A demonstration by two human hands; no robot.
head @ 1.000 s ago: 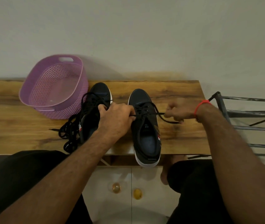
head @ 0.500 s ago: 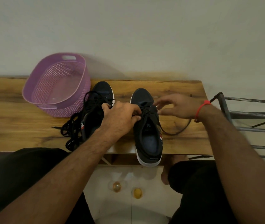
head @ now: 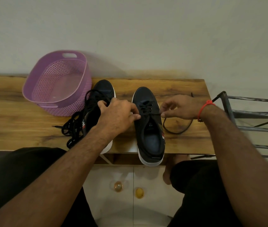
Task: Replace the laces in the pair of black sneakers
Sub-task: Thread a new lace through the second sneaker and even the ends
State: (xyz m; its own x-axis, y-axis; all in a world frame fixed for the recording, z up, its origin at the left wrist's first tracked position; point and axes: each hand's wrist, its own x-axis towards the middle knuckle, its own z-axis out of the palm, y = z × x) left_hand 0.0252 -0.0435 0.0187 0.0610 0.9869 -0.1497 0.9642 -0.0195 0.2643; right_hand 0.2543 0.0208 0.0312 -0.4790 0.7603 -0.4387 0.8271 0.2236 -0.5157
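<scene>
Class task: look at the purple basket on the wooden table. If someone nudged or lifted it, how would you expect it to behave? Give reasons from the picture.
The purple basket looks like thin perforated plastic holding nothing, so it is probably light and would slide easily on the wooden table. Its wide base suggests it is unlikely to tip. The cut-out handle at its far rim should give a secure hold.

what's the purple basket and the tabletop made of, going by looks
Purple basket: looks like moulded plastic with a matt finish, judging by its perforated lattice walls and cut-out handle. Tabletop: wood or a wood-look laminate, with brown grain and dark knots under a slight sheen; which one cannot be told.
</scene>
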